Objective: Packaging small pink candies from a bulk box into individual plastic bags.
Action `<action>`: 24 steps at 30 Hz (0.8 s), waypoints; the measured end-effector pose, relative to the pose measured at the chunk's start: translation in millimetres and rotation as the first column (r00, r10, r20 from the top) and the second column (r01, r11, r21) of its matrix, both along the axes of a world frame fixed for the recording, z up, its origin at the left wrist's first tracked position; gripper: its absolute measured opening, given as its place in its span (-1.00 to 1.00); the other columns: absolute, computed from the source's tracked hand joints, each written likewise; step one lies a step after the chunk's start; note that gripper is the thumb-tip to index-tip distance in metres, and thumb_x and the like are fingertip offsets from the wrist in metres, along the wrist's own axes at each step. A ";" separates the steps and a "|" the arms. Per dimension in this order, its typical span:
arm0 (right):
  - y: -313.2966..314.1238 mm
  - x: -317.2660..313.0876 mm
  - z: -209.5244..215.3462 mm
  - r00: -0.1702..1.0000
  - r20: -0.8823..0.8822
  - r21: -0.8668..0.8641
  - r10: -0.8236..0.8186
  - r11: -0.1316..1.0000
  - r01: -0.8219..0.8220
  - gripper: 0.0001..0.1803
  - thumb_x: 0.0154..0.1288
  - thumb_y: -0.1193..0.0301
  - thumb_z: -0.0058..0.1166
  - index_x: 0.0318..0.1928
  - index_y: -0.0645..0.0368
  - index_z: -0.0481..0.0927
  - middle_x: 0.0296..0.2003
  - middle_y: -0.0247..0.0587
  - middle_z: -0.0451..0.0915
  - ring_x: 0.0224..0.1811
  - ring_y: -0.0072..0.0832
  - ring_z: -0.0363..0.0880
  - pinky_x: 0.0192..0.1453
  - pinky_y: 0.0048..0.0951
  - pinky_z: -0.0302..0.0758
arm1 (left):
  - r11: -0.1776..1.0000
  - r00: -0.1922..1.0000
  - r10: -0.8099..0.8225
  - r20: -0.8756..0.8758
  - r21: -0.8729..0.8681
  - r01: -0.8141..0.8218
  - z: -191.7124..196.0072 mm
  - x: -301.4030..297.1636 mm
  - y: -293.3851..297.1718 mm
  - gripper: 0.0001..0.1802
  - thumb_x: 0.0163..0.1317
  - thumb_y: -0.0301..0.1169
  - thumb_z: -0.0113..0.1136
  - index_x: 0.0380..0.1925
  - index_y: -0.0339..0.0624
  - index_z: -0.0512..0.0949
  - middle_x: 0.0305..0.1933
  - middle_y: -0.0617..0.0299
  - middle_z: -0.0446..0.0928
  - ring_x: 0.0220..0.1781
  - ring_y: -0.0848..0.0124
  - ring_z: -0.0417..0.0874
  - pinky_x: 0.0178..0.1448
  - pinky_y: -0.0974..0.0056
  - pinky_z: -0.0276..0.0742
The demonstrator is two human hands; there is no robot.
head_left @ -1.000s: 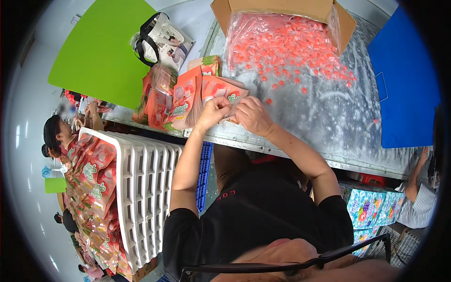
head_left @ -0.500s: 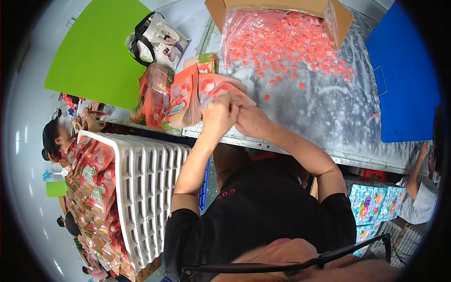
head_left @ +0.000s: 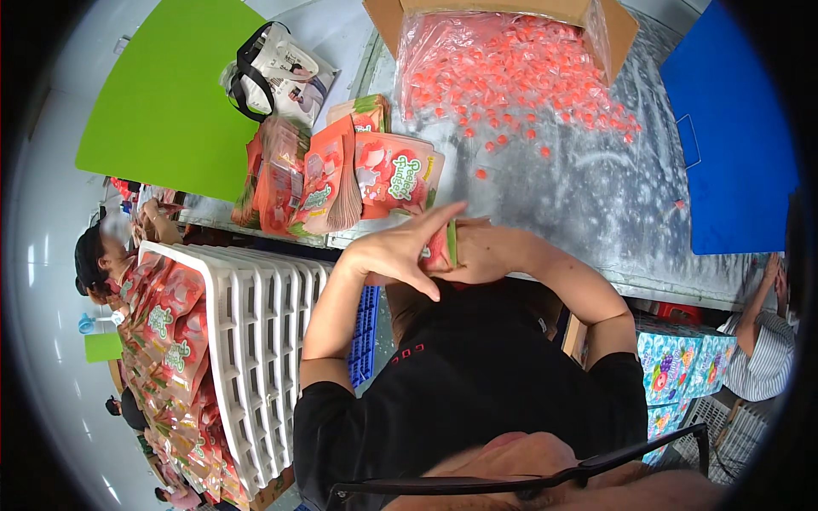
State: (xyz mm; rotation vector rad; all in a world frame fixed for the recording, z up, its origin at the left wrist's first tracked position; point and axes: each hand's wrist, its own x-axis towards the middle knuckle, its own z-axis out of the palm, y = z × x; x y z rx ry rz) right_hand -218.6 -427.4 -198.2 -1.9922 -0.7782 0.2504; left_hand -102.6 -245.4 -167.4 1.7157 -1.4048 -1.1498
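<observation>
In front of my body, over the table's near edge, a red pouch with a green edge is partly covered by my hands. My right hand is closed on it from the right. Just left of the pouch, my left hand has its thumb and fingers spread wide; whether its palm touches the pouch is hidden. Beyond the hands lies a fanned stack of flat red pouches, with another stack leaning beside it. Further left are pouches in clear wrap.
A cardboard box spills small wrapped red candies onto the metal table. A white bag stands by a green panel; a blue panel rises right. White crates of filled pouches stand left. People work on both sides.
Both hands have drawn back toward my body, bringing a pouch off the stack. My left fingers, pinched together before, have spread apart. The pouch stack's printed front is now uncovered.
</observation>
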 end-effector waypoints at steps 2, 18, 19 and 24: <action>-1.8 -1.3 7.3 0.986 -0.164 -0.104 0.000 0.994 -0.017 -0.74 0.45 0.20 0.05 -0.17 0.10 0.69 -0.21 -0.08 0.70 -0.06 -0.14 0.64 0.18 -0.08 0.45 | 0.991 0.961 -0.024 -0.275 0.119 0.059 -14.4 -1.0 -2.4 0.40 -0.22 -0.29 0.65 0.59 -0.30 -0.06 0.59 -0.23 0.11 0.64 0.10 0.17 0.66 0.07 0.06; -60.9 144.9 -156.9 0.338 0.609 -0.276 -0.718 0.208 0.939 -0.29 0.41 -0.08 0.13 0.35 0.16 0.49 0.48 0.12 0.28 0.59 0.06 0.10 0.60 0.18 0.04 | 0.776 0.585 0.562 -0.584 0.127 -0.618 -78.6 -20.4 60.5 0.17 -0.08 -0.67 0.39 0.60 -0.21 0.06 0.46 0.18 0.31 0.52 0.35 0.28 0.50 0.16 0.33; -64.1 149.8 -161.9 0.361 0.604 -0.303 -0.711 0.215 0.929 -0.27 0.40 -0.09 0.13 0.36 0.16 0.47 0.47 0.11 0.29 0.59 0.05 0.10 0.61 0.19 0.01 | 0.754 0.560 0.577 -0.595 0.125 -0.645 -79.4 -23.3 61.2 0.16 -0.09 -0.65 0.40 0.59 -0.21 0.08 0.46 0.18 0.32 0.52 0.34 0.28 0.51 0.16 0.30; -60.9 137.4 -172.0 0.514 0.550 -0.384 -0.659 0.346 0.856 -0.18 0.33 -0.09 0.18 0.41 0.19 0.41 0.48 0.10 0.28 0.59 0.07 0.08 0.61 0.18 -0.01 | 0.739 0.553 0.555 -0.621 0.063 -0.671 -97.4 -24.2 71.3 0.11 0.00 -0.69 0.37 0.60 -0.14 0.08 0.47 0.20 0.31 0.51 0.35 0.31 0.48 0.14 0.37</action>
